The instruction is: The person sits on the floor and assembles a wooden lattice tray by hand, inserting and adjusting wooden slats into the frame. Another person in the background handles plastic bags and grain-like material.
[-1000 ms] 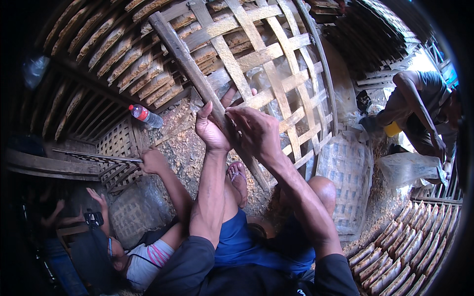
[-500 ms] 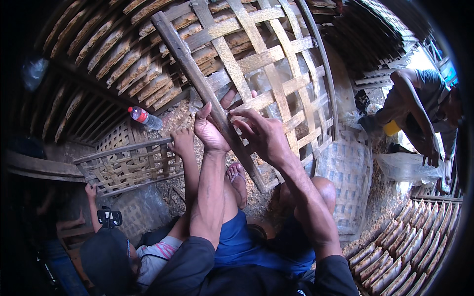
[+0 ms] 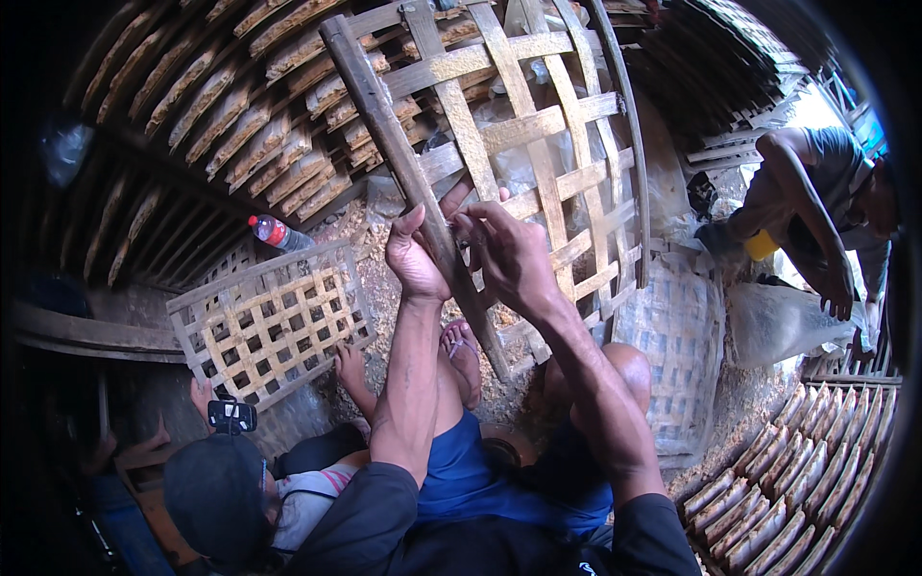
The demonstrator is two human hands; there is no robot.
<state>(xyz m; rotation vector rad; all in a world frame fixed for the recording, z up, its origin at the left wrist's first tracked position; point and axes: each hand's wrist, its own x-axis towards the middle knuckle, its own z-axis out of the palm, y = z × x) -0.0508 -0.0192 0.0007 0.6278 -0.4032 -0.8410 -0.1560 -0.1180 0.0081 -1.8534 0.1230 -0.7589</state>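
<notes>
Many slabs in rack — left grip clasps woven tray; right grip curled, hold unclear.

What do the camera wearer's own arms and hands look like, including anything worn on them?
Dark sleeves end near the elbows, leaving both forearms bare. The left hand and right hand are ungloved, with no watch or bracelet visible.

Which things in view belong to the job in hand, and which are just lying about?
In the job:
large woven frame, by its dark edge bar
left hand, gripping that bar
right hand, fingertips at the bar

Apart from these hands:
red-capped bottle
plastic-covered woven panel, at right
rows of slabs, lower right
</notes>
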